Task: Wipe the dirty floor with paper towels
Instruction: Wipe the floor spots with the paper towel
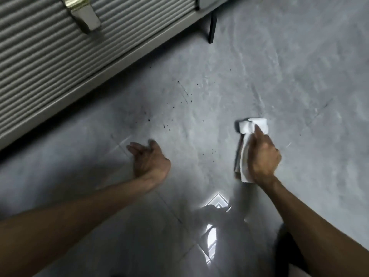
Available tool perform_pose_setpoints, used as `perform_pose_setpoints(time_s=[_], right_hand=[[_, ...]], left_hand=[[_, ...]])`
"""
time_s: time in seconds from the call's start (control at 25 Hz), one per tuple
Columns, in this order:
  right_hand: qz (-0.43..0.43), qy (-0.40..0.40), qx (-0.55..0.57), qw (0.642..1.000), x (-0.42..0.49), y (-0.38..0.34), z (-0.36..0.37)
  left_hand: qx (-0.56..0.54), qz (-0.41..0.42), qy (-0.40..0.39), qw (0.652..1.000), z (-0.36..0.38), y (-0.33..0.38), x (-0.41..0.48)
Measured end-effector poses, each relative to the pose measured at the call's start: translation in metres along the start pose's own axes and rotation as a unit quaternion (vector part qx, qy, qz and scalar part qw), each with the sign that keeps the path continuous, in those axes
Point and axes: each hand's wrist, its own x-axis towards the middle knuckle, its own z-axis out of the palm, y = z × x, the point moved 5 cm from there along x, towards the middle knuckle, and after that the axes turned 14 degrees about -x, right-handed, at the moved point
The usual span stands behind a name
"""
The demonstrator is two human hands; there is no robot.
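Grey marbled tile makes up the floor [259, 56] we look down on, and its dirt is plain: dark specks [165, 125] and a few thin streaks lie scattered across the middle, mostly between our two hands and a little beyond them. Across the upper left runs a ribbed grey piece of furniture [50, 56], its pale base edge meeting the floor on a slant. A beige strap [83, 15] hangs over its ribbed face, and a thin black leg [211, 29] stands on the tile at its far end. The farthest specks sit close to that base edge. Near the bottom centre a bright reflection [216, 200] glares off the tile.

Our right hand [263, 156] grasps a folded white paper towel [252, 125], fingers wrapped round its near part and one finger stretched forward along it. The towel's far end pokes out past the fingertips, to the right of the specks and apart from most of them. We cannot tell whether it presses on the tile, since it is blurred. Our left hand [148, 158] is released — fingers loosely spread, holding nothing, low over the tile just left of the specks, with the forearm reaching in from the lower left.
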Motion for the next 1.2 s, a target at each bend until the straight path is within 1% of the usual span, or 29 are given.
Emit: perform_pose_setpoints(time_s=[0.04, 0.08, 0.12, 0.16, 0.24, 0.28, 0.32, 0.4, 0.48, 0.52, 0.56, 0.68, 0.76, 0.84, 0.88, 0.92, 1.0, 1.12, 1.16, 1.2], right_hand=[[0.045, 0.048, -0.008, 0.998, 0.006, 0.031, -0.001], [0.051, 0.039, -0.009, 0.998, 0.008, 0.043, 0.006], [0.026, 0.005, -0.022, 0.999, 0.002, 0.029, 0.011], [-0.026, -0.007, -0.032, 0.999, -0.006, 0.0, 0.02], [-0.159, 0.018, 0.004, 0.987, -0.032, -0.072, 0.024], [-0.217, 0.047, 0.003, 0.975, -0.047, -0.094, 0.023], [-0.285, 0.037, 0.015, 0.958, -0.054, -0.105, 0.016], [-0.404, -0.041, 0.024, 0.913, -0.055, -0.107, 0.008], [-0.471, -0.198, -0.012, 0.86, -0.045, -0.094, 0.008], [-0.486, -0.255, -0.021, 0.836, -0.042, -0.087, 0.008], [-0.491, -0.269, -0.012, 0.829, -0.041, -0.08, 0.007], [-0.502, -0.248, 0.078, 0.825, -0.059, -0.066, 0.008], [-0.507, -0.233, 0.108, 0.823, -0.079, -0.058, 0.013], [-0.48, -0.187, 0.14, 0.845, -0.086, -0.05, 0.013], [-0.462, -0.155, 0.156, 0.859, -0.09, -0.047, 0.013], [-0.438, -0.135, 0.172, 0.872, -0.095, -0.045, 0.015], [-0.391, -0.108, 0.197, 0.892, -0.095, -0.058, 0.014], [-0.291, -0.082, 0.217, 0.928, -0.057, -0.09, 0.007], [-0.269, -0.083, 0.224, 0.933, -0.051, -0.094, 0.005], [-0.268, -0.09, 0.234, 0.93, -0.052, -0.092, 0.004]], left_hand=[[0.021, 0.026, 0.011, 0.999, 0.005, -0.005, -0.002], [0.032, 0.044, 0.019, 0.998, 0.009, -0.008, -0.005], [0.033, 0.056, 0.022, 0.998, 0.012, -0.009, -0.007], [0.031, 0.068, 0.013, 0.997, 0.015, -0.011, -0.008], [0.006, 0.09, 0.016, 0.996, 0.014, -0.014, -0.009], [0.012, 0.102, 0.015, 0.995, 0.016, -0.015, -0.008], [0.021, 0.115, 0.015, 0.993, 0.017, -0.016, -0.009], [0.027, 0.13, 0.022, 0.991, 0.019, -0.017, -0.008], [0.033, 0.134, 0.023, 0.99, 0.022, -0.022, -0.006], [0.041, 0.137, 0.024, 0.989, 0.023, -0.022, -0.007], [0.045, 0.139, 0.026, 0.989, 0.024, -0.023, -0.007], [0.038, 0.151, 0.035, 0.987, 0.024, -0.022, -0.013], [0.036, 0.188, 0.049, 0.98, 0.022, -0.026, -0.019], [0.057, 0.252, 0.064, 0.964, 0.028, -0.033, -0.029], [0.079, 0.274, 0.058, 0.957, 0.035, -0.037, -0.038], [0.098, 0.28, 0.041, 0.954, 0.043, -0.041, -0.047], [0.126, 0.257, -0.001, 0.958, 0.057, -0.042, -0.061], [0.132, 0.219, -0.018, 0.967, 0.06, -0.03, -0.064], [0.125, 0.209, -0.022, 0.97, 0.059, -0.027, -0.063], [0.116, 0.202, -0.029, 0.972, 0.057, -0.025, -0.062]])
